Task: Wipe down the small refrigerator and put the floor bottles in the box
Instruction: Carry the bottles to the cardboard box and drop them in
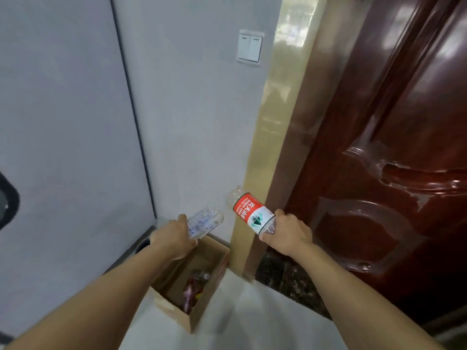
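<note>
Gripping a clear bottle [204, 222], the left hand [174, 236] holds it above the open cardboard box [194, 322] on the floor, which already has bottles inside. The right hand [288, 236] clasps a red-labelled bottle [252, 213] beside the dark red door [391, 147].

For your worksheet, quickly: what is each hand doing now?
Left hand: closed on clear bottle.
Right hand: closed on red-labelled bottle.
</note>
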Available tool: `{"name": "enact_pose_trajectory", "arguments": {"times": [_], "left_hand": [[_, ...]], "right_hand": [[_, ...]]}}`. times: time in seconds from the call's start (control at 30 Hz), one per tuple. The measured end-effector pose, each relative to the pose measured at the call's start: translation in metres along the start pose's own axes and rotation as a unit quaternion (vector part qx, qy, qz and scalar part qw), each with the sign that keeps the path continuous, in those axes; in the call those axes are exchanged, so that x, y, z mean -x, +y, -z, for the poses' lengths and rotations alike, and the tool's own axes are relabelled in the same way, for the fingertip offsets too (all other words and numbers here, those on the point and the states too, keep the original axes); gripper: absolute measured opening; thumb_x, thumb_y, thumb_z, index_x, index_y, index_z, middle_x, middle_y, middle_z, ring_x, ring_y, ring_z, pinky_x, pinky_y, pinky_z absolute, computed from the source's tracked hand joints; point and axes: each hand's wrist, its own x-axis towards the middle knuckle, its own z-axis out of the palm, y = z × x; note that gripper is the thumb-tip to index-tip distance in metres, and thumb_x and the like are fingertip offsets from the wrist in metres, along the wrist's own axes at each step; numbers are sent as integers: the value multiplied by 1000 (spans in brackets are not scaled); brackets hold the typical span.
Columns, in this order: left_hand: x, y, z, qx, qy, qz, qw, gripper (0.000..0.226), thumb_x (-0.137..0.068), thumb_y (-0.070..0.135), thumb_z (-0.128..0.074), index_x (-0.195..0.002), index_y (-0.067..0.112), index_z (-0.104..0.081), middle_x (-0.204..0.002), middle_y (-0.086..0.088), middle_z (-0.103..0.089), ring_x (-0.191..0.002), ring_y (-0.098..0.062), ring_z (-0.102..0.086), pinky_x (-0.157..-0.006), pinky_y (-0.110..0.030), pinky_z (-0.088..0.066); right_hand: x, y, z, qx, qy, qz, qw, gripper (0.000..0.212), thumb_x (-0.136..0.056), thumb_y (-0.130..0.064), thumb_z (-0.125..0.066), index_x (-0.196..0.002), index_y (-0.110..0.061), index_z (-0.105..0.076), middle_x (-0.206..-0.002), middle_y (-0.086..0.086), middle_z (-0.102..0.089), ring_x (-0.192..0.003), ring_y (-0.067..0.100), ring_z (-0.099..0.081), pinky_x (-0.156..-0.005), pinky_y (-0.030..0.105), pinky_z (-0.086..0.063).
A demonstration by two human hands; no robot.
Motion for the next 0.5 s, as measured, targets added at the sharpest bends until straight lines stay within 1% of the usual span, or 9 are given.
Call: {"name": "enact_pose_trajectory", "arguments": {"times": [0.07,0.17,0.27,0.33,0.4,0.5], "left_hand": [[-18,2,-5,11,0,45,999,56,-80,50,-60,-122,19,-38,-118,-6,-59,-102,-26,-60,-77,-36,-48],[-35,10,-17,34,8,118,992,55,-79,50,-59,-121,19,-41,-116,-5,-61,-102,-26,-61,-73,-34,-44],[-40,19,-32,59,18,192,980,62,-79,54,-58,-125,18,-40,-119,-6,-60,-103,-27,-60,-74,-34,-45],[-41,24,-40,69,22,232,970,65,-77,55,-61,-126,19,-39,-118,-6,-60,-100,-25,-60,-70,-33,-46],[-37,27,-48,81,18,264,961,60,-77,52,-64,-123,21,-42,-116,-4,-60,-97,-22,-60,-66,-30,-42],[-30,24,-63,81,11,314,946,55,-78,49,-63,-121,22,-42,-114,-3,-59,-96,-22,-59,-66,-30,-40]], "right_hand": [[-39,-2,-4,-1,-4,44,999,62,-70,-56,-69,-115,-21,-46,-113,4,-60,-102,27,-62,-70,29,-39],[-94,-1,-10,21,-18,108,994,64,-70,-57,-70,-116,-21,-44,-111,4,-60,-100,25,-61,-71,28,-42],[-136,-1,-18,24,-59,160,985,65,-72,-57,-69,-119,-21,-41,-111,5,-59,-98,25,-61,-71,28,-43],[-157,-3,-26,22,-82,196,977,65,-73,-56,-70,-119,-21,-41,-111,5,-58,-97,24,-61,-68,26,-42],[-172,-7,-36,28,-109,226,968,64,-74,-54,-69,-121,-20,-41,-112,6,-58,-97,24,-61,-68,26,-42],[-189,-19,-55,52,-151,263,951,63,-76,-52,-68,-123,-20,-40,-114,6,-58,-99,24,-60,-71,28,-45]]}}
